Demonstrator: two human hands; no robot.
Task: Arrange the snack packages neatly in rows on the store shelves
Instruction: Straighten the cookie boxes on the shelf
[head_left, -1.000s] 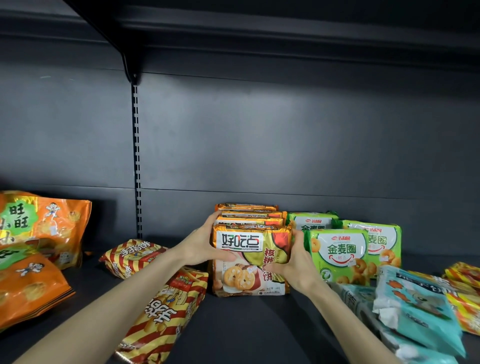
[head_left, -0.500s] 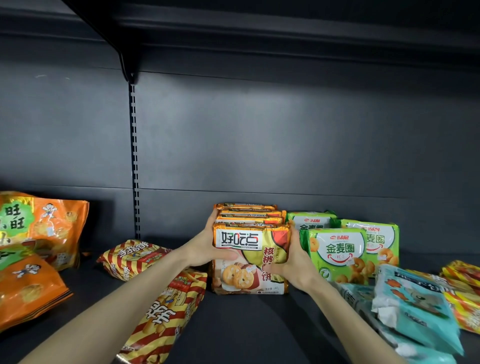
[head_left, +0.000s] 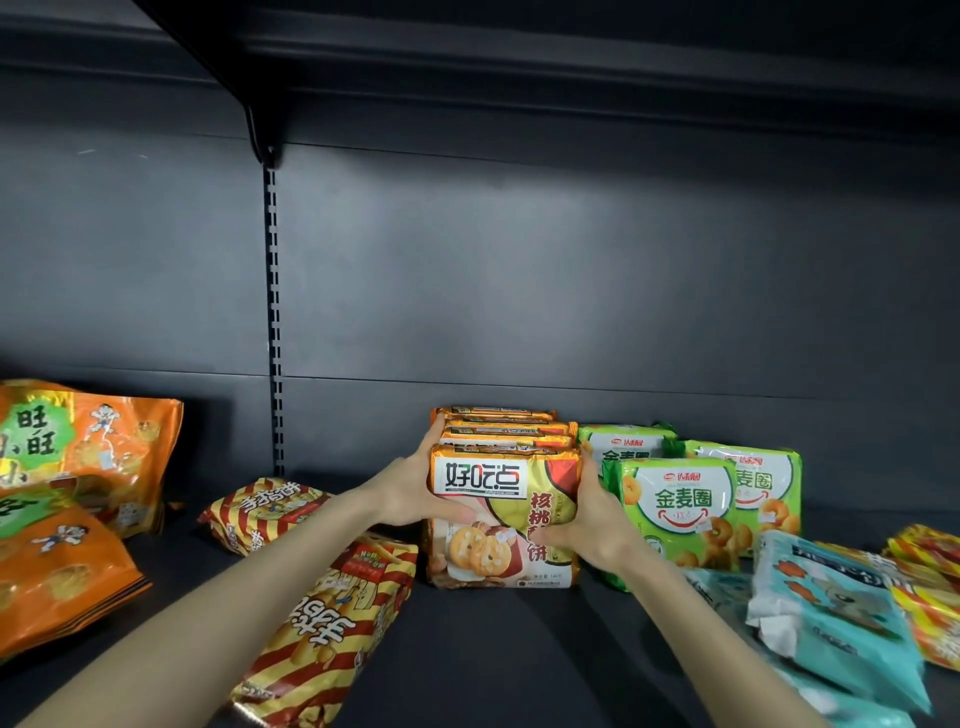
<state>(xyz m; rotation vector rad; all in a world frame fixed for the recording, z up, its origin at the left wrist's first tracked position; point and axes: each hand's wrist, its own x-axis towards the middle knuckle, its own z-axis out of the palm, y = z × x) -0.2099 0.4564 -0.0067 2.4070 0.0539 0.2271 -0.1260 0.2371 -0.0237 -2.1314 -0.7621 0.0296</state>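
A row of orange biscuit packs (head_left: 506, 519) stands upright on the dark shelf (head_left: 493, 654). The packs sit one behind another and run back toward the back panel (head_left: 519, 286). Both hands clamp this row from its sides.

The left hand (head_left: 410, 493) is on the row's left side. Its thumb lies across the face of the front pack, and its fingers (head_left: 435, 441) reach back along the packs behind. The right hand (head_left: 597, 525) is on the row's right side with its thumb pressed on the front pack's face. Its other fingers are tucked in beside the row and mostly hidden. Each hand grips the orange biscuit packs.

Just right of the row, against the right hand, three green ring-biscuit packs (head_left: 680, 509) stand upright and face forward. The front one overlaps the two behind it. Further right of the row and nearer the shelf edge, teal packs (head_left: 831, 608) lie in a loose heap. Yellow-and-red packs (head_left: 930, 587) lie beyond them at the far right.

Left of the row, two striped bags (head_left: 332, 623) in red and yellow lie flat. One is beneath the left forearm and the other is further back. Well to the left of the row, large orange bags (head_left: 88, 452) are piled and tilted. A slotted upright (head_left: 274, 312) rises on the back panel, behind and left of the row.
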